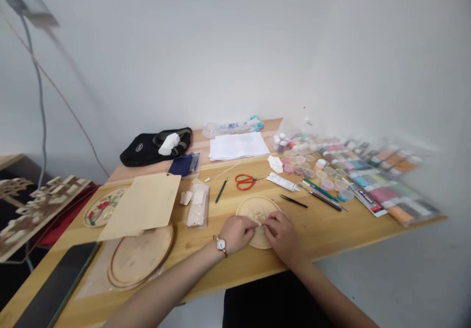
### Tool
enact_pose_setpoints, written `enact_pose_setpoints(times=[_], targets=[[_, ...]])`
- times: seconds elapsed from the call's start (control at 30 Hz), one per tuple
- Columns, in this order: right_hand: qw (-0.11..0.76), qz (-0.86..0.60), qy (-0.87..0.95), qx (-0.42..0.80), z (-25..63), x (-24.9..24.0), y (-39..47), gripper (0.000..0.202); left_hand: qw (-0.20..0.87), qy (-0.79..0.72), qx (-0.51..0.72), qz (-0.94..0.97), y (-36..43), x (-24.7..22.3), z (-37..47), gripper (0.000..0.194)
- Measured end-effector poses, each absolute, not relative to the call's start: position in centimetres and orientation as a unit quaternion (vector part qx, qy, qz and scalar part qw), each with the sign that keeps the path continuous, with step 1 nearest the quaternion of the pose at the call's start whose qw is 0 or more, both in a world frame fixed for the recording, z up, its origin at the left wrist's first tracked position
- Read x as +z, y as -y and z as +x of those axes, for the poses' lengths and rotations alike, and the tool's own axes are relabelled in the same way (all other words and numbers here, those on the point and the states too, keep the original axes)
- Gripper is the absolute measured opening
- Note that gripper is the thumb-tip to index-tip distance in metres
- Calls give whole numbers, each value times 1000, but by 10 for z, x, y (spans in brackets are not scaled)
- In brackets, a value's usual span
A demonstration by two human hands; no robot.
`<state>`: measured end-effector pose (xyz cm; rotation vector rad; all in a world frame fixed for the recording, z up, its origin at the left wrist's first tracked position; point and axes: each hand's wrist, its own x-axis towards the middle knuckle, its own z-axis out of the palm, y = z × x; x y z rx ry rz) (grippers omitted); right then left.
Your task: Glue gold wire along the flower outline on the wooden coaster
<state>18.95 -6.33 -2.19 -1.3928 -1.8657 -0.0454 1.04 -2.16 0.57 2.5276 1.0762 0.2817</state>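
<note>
A round wooden disc (pixel 245 206) with a dark line design on it lies near the table's front edge. My left hand (pixel 238 231), with a watch on the wrist, rests over the disc's left part, its fingers pinched together. From the right, my right hand (pixel 281 232) reaches onto the same disc, thumb and forefinger also pinched. The fingertips of both hands almost meet over the design. Whatever lies between them is too small to make out. Just above the disc are red-handled scissors (pixel 246 182) and black tweezers (pixel 293 200).
Paint tube (pixel 282 181), brushes (pixel 326 200), small cups (pixel 327 185) and coloured packets (pixel 382 186) lie to the right. White papers (pixel 239 145) and a black bag (pixel 147 149) are at the back. At left are wooden discs (pixel 142 257), a beige sheet (pixel 147 200) and a dark phone (pixel 59 284).
</note>
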Motion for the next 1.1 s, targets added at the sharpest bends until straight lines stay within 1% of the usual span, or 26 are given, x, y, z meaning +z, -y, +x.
enact_pose_setpoints(times=[0.17,0.3,0.63,0.77,0.9,1.1], targets=[[389,-562,730,-25,187,-21,64,15,174,-386,78,902,23,4,12,23],[381,-560,734,-44,187,-20,64,15,166,-389,83,902,25,1,13,19],[391,-527,752,-66,189,-27,60,16,168,-395,87,899,25,-5,12,21],[393,-524,751,-78,188,-27,60,16,156,-391,93,902,25,-5,13,14],[389,-524,753,-85,187,-24,60,17,143,-387,111,904,24,-6,14,19],[375,-521,763,-74,190,-24,61,13,143,-379,127,906,23,-10,13,20]])
